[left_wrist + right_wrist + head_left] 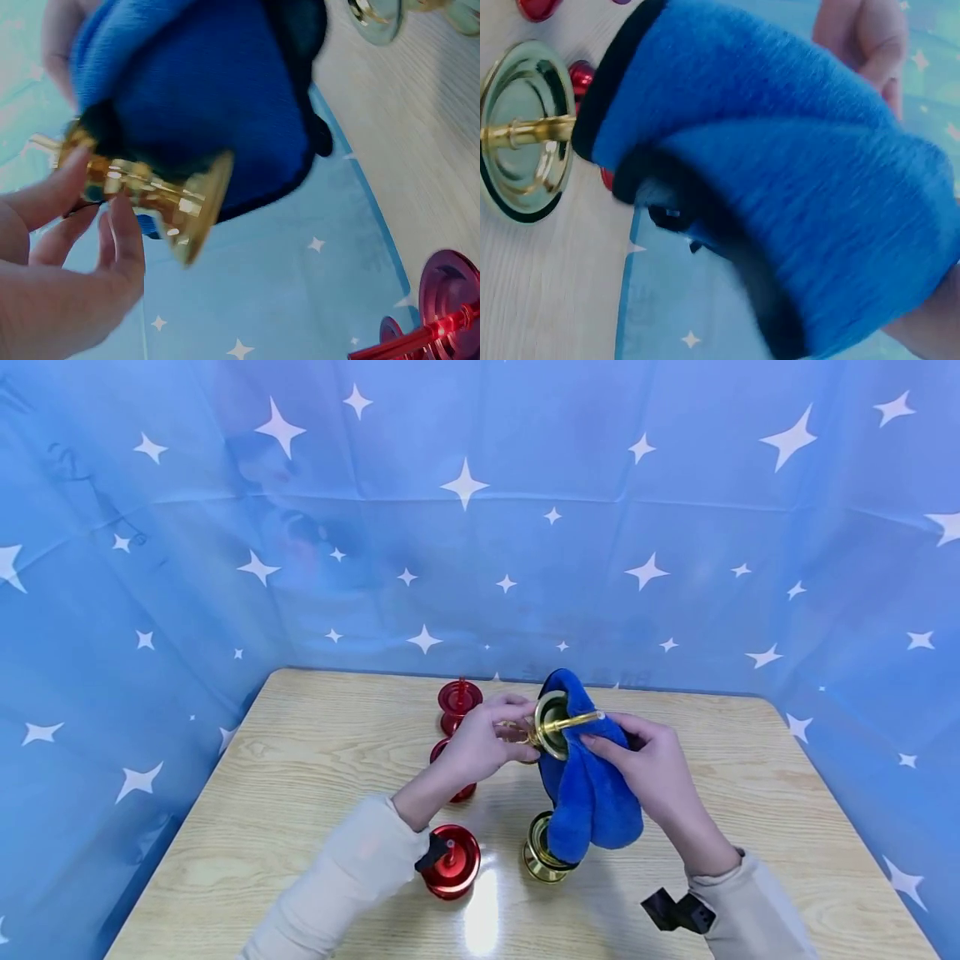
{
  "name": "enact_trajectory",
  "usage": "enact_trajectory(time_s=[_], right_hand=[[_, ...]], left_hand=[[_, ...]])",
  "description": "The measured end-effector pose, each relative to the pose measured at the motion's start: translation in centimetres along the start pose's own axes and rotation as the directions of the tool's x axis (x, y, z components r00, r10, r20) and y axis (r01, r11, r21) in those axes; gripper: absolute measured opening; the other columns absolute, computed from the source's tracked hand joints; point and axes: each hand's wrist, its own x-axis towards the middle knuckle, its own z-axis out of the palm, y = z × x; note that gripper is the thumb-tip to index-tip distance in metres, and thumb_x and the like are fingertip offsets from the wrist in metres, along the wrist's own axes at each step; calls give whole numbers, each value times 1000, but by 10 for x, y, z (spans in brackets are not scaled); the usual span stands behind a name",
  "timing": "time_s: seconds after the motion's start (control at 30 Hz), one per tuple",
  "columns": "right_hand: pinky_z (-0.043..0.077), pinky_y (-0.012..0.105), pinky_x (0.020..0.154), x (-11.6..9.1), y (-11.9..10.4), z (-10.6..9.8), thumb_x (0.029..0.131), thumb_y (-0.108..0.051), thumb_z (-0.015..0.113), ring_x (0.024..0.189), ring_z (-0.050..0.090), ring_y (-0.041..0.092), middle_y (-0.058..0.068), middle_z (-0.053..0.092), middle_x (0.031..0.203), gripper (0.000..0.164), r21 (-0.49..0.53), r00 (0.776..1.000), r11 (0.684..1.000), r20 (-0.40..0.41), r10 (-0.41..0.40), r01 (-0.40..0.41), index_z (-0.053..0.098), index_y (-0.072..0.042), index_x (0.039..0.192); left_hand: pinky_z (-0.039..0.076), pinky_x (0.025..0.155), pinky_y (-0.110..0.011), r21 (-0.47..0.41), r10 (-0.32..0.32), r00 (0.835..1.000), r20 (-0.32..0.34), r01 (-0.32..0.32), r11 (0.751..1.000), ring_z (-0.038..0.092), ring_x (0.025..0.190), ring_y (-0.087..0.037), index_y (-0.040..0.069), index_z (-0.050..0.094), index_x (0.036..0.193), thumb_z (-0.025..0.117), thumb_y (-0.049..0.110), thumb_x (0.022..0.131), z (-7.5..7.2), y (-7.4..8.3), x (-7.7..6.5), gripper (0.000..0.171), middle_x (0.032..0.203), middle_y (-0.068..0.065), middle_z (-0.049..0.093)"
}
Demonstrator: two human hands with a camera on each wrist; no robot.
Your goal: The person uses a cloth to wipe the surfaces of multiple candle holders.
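My left hand (480,742) grips a gold metal candle holder (551,745) by its narrow middle, tilted above the table, its central post pointing right. In the left wrist view its flared base stands out past the fingertips. With thumb and fingers my right hand (658,768) pinches a blue plush cloth (600,802) with black edging and holds it against the dish of the holder. Folds of the cloth hang down and hide part of the holder and some right fingers. Below the cloth, another gold candle holder (542,860) stands upright, partly covered in the head view.
Red candle holders stand in a row left of the gold ones: one at the back (460,697), one mostly behind the left wrist (465,792), one in front (459,877). The pale wooden table (750,827) ends at a blue star-printed curtain (525,543).
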Motion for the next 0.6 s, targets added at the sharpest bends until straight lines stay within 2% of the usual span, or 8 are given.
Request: enact_trajectory(time_s=[0.13, 0.23, 0.33, 0.43, 0.53, 0.6], right_hand=[[50, 22, 75, 0, -2, -1, 85, -27, 66, 89, 61, 12, 16, 61, 110, 42, 67, 1000, 997, 16, 23, -24, 60, 0, 117], [51, 24, 74, 0, -2, 0, 85, -24, 66, 87, 61, 11, 15, 61, 107, 43, 141, 999, 989, 26, 41, -44, 59, 4, 117], [52, 25, 75, 1, -3, 0, 85, -22, 66, 88, 61, 12, 11, 61, 105, 44, 195, 998, 979, 39, 45, -52, 57, 6, 118], [51, 24, 76, 0, -4, -3, 86, -24, 65, 89, 61, 12, 6, 62, 104, 44, 183, 999, 983, 42, 23, -31, 56, 4, 119], [50, 21, 77, 0, -7, -9, 87, -28, 64, 91, 61, 10, 2, 63, 105, 43, 120, 999, 993, 29, -22, 18, 57, 0, 120], [49, 20, 77, 0, -9, -13, 87, -28, 63, 92, 60, 8, 0, 63, 106, 42, 76, 998, 995, 15, -59, 58, 58, -2, 119]], left_hand=[[52, 76, -27, 16, 51, 994, -93, -50, 999, 61, 96, -25, 0, 57, 121, 70, -9, 73, 5, -5, 0, 50, 119, -13, 57], [52, 72, -24, 61, 96, 987, -127, -89, 994, 62, 93, -23, 3, 60, 119, 72, -5, 73, 7, -7, 0, 48, 111, -13, 63], [52, 69, -22, 63, 105, 984, -147, -97, 993, 63, 89, -20, 5, 63, 117, 73, -3, 73, 8, -9, 0, 46, 102, -11, 67], [52, 72, -24, 76, 113, 980, -167, -101, 992, 64, 88, -17, 5, 67, 109, 74, -1, 72, 8, -7, 2, 38, 94, -9, 69], [52, 74, -24, 91, 102, 980, -170, -88, 992, 64, 85, -14, 5, 69, 101, 76, 2, 71, 5, -4, 4, 31, 89, -7, 69], [52, 72, -25, 68, 67, 985, -160, -56, 996, 64, 84, -14, 5, 68, 99, 76, 3, 72, 2, -1, 6, 29, 88, -6, 69]])
